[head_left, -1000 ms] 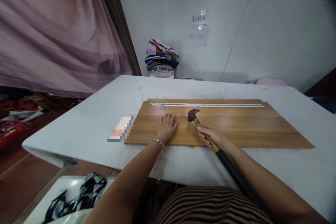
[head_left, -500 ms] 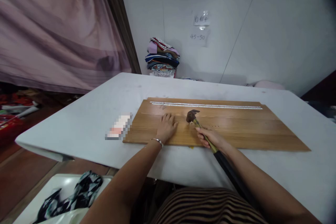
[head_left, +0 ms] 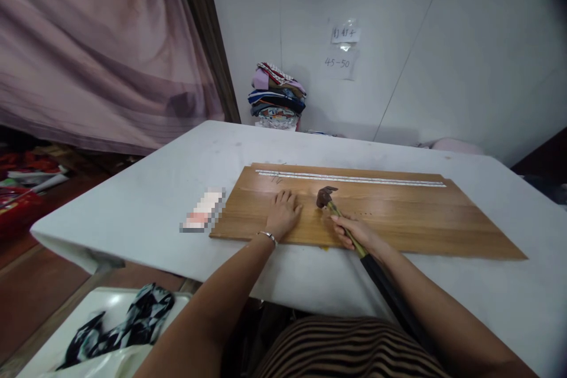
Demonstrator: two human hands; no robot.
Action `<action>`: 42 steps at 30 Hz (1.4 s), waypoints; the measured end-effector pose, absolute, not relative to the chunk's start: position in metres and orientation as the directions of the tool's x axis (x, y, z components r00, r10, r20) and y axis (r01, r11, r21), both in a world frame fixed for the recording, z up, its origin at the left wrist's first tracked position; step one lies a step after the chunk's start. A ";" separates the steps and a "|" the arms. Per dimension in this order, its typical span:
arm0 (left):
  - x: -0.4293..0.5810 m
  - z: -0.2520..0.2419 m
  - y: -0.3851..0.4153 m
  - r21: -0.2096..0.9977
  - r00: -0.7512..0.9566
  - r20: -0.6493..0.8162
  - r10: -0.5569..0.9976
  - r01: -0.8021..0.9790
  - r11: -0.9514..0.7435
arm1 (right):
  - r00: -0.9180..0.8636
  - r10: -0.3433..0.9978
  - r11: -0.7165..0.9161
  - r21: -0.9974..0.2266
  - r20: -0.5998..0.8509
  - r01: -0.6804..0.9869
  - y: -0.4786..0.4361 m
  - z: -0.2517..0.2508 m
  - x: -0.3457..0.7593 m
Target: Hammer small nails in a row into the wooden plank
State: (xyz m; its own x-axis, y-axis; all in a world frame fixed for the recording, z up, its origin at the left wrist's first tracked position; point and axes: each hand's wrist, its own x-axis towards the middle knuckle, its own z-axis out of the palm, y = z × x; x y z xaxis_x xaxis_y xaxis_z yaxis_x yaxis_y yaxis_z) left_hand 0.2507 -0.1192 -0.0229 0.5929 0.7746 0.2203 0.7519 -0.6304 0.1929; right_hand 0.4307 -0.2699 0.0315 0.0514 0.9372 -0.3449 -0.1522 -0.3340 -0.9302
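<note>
Flanking the board (head_left: 420, 227), pixelated object (head_left: 204, 210)

Head-worn cam, looks fwd & dn; board (head_left: 398, 218) near, wall (head_left: 385, 18) in bkgd.

I'm getting dim, soft light, faint shadow on wall (head_left: 398, 23), dark top-right corner, pixelated patch (head_left: 202, 211) on table (head_left: 133, 201).

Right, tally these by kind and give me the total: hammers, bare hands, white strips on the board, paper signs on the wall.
Claw hammer: 1
Bare hands, left hand and right hand: 2
White strips: 2
Handwritten paper signs: 2
Total: 7
</note>
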 end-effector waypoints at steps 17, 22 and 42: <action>0.250 -0.023 -0.119 0.186 0.599 0.231 0.767 0.746 -0.639 | 0.070 0.933 -0.338 -0.928 -0.352 -0.153 -0.268 0.025 0.433; 0.250 -0.023 -0.119 0.186 0.591 0.220 0.776 0.756 -0.628 | 0.066 0.934 -0.337 -0.929 -0.350 -0.153 -0.268 0.019 0.435; 0.251 -0.023 -0.119 0.183 0.593 0.230 0.772 0.753 -0.633 | 0.057 0.934 -0.340 -0.928 -0.352 -0.152 -0.270 0.026 0.432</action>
State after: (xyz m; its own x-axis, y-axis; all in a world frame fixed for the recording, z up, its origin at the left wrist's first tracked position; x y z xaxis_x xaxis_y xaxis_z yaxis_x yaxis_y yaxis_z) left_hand 0.2506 -0.1192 -0.0229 0.5929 0.7718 0.2296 0.7526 -0.6325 0.1829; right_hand 0.4317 -0.2699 0.0261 0.0572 0.9342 -0.3520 -0.1525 -0.3403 -0.9279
